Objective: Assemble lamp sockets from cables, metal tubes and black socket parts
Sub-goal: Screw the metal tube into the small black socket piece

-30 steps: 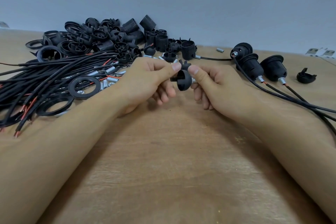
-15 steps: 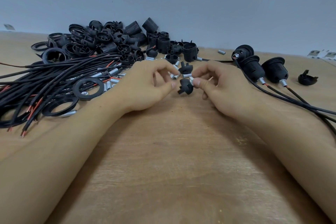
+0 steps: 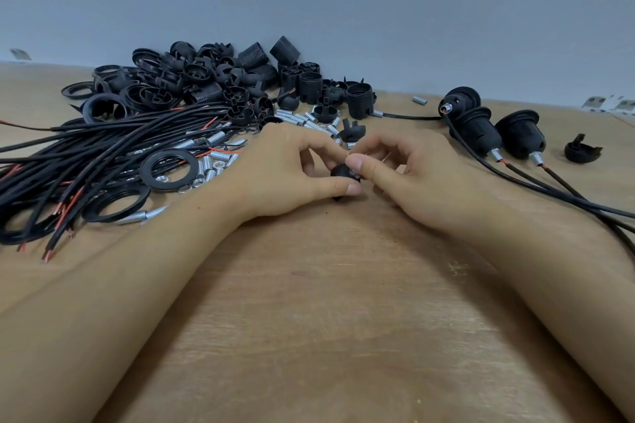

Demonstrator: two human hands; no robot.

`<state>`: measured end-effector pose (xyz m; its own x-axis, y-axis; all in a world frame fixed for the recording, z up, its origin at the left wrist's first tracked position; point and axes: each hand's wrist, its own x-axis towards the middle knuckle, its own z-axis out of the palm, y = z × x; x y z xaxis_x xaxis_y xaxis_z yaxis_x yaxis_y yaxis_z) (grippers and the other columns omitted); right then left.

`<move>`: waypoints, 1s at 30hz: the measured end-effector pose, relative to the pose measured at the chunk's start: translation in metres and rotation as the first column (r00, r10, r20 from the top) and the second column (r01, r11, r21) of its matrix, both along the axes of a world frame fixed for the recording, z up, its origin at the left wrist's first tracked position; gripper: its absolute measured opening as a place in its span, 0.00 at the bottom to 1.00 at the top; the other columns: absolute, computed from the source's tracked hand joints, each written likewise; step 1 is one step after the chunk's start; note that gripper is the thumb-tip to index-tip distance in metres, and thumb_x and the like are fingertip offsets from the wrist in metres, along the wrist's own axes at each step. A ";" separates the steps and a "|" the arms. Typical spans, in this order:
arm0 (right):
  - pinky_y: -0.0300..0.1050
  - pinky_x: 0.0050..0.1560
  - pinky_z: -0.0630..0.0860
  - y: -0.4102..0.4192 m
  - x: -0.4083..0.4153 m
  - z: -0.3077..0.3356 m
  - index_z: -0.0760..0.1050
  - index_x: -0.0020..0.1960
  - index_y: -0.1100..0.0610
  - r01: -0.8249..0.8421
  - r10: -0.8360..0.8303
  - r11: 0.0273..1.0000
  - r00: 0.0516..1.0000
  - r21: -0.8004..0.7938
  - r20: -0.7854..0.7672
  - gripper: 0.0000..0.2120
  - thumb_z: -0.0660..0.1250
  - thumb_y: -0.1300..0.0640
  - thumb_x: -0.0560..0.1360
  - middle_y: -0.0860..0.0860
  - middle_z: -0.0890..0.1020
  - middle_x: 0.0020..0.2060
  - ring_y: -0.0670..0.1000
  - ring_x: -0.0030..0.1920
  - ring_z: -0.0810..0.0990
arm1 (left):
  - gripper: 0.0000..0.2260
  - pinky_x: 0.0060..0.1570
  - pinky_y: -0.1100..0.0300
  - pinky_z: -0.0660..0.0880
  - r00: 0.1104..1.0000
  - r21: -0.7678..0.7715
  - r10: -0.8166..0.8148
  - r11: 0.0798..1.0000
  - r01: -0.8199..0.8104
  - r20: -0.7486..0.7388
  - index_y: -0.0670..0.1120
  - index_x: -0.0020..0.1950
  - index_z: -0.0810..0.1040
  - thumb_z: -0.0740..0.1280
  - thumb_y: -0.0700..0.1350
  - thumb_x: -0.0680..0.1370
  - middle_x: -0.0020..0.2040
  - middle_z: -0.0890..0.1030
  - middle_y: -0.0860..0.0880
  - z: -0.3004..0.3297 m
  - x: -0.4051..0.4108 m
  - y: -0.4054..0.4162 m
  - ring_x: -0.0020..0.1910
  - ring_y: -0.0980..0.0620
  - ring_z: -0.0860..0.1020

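My left hand (image 3: pixel 288 168) pinches a small black socket cap (image 3: pixel 340 171) between thumb and forefinger, low over the wooden table (image 3: pixel 326 302). My right hand (image 3: pixel 409 178) meets it from the right, thumb and fingertips pinching a small silver metal piece at the cap's top; most of that piece is hidden. A bundle of black cables (image 3: pixel 86 161) with red wire ends lies at the left. Loose metal tubes (image 3: pixel 302 120) lie just behind my hands. A heap of black socket parts (image 3: pixel 220 82) sits at the back.
Assembled sockets (image 3: pixel 481 127) with trailing cables lie at the right, their leads running past my right forearm. Black rings (image 3: pixel 169 168) rest by the cable bundle. A lone black cap (image 3: pixel 582 149) sits far right. A grey wall bounds the table's far edge.
Both hands have lowered the black cap from in front of me down towards the table. The fingers have re-gripped it, and the camera has tilted slightly.
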<state>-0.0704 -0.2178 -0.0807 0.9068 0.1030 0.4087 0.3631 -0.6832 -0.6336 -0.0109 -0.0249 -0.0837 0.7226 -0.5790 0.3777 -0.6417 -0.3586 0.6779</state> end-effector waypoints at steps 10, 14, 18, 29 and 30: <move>0.48 0.37 0.79 -0.002 0.003 0.001 0.80 0.47 0.47 0.034 -0.034 0.996 0.999 0.078 0.010 0.04 0.69 0.56 0.77 0.37 0.79 0.34 0.51 0.37 0.80 | 0.12 0.37 0.71 0.71 0.996 0.004 0.050 0.999 -0.050 0.071 0.55 0.51 0.83 0.78 0.51 0.70 0.37 0.78 0.68 -0.001 -0.001 -0.002 0.33 0.62 0.74; 0.34 0.36 0.72 -0.003 0.003 0.000 0.79 0.46 0.46 0.028 -0.028 0.999 0.999 0.020 0.032 0.04 0.70 0.55 0.76 0.32 0.78 0.33 0.45 0.35 0.79 | 0.13 0.40 0.71 0.69 0.994 0.008 0.066 0.998 -0.067 0.090 0.55 0.54 0.82 0.77 0.49 0.71 0.39 0.80 0.66 -0.002 -0.001 -0.001 0.37 0.60 0.75; 0.31 0.37 0.70 -0.004 0.004 0.000 0.81 0.44 0.49 0.099 -0.098 0.995 0.993 -0.006 0.072 0.02 0.71 0.54 0.75 0.34 0.78 0.31 0.41 0.33 0.76 | 0.14 0.41 0.67 0.69 0.993 0.005 0.071 0.997 -0.072 0.094 0.55 0.55 0.81 0.77 0.49 0.71 0.45 0.82 0.58 -0.003 0.002 -0.001 0.37 0.57 0.74; 0.40 0.54 0.66 -0.051 0.019 0.003 0.78 0.58 0.53 0.424 -0.435 0.891 0.900 -0.165 -0.034 0.11 0.64 0.50 0.79 0.46 0.81 0.53 0.48 0.57 0.77 | 0.09 0.42 0.65 0.70 0.981 0.024 0.125 0.991 -0.130 0.148 0.62 0.47 0.80 0.76 0.52 0.70 0.45 0.79 0.57 -0.002 0.004 0.000 0.36 0.63 0.73; 0.41 0.56 0.66 -0.057 0.020 0.002 0.77 0.60 0.53 0.453 -0.469 0.876 0.881 -0.169 -0.070 0.13 0.64 0.49 0.79 0.47 0.81 0.56 0.49 0.60 0.76 | 0.09 0.42 0.65 0.69 0.978 0.022 0.142 0.989 -0.147 0.153 0.60 0.47 0.81 0.76 0.52 0.71 0.44 0.79 0.57 -0.001 0.004 0.001 0.37 0.66 0.73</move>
